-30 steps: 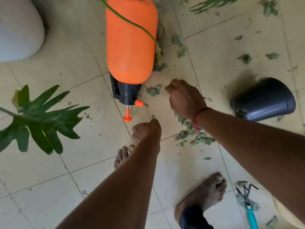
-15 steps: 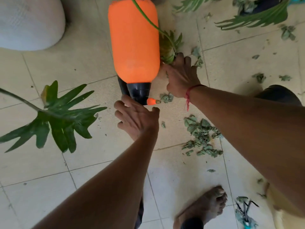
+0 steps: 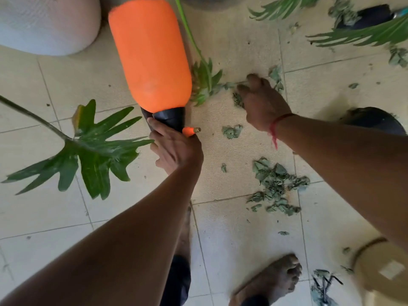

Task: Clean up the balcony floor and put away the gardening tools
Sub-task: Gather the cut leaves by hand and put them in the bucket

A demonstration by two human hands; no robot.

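While our left hand (image 3: 174, 149) clamps the orange sprayer (image 3: 150, 56) by its black neck near the tiles (image 3: 55, 217) and our right hand (image 3: 262, 104) reaches among scattered leaf scraps (image 3: 276, 184), grip unclear, we judge most cleanup undone.

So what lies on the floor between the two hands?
In the head view, one small clump of dried leaves lies on bare tile between the left hand and the right hand.
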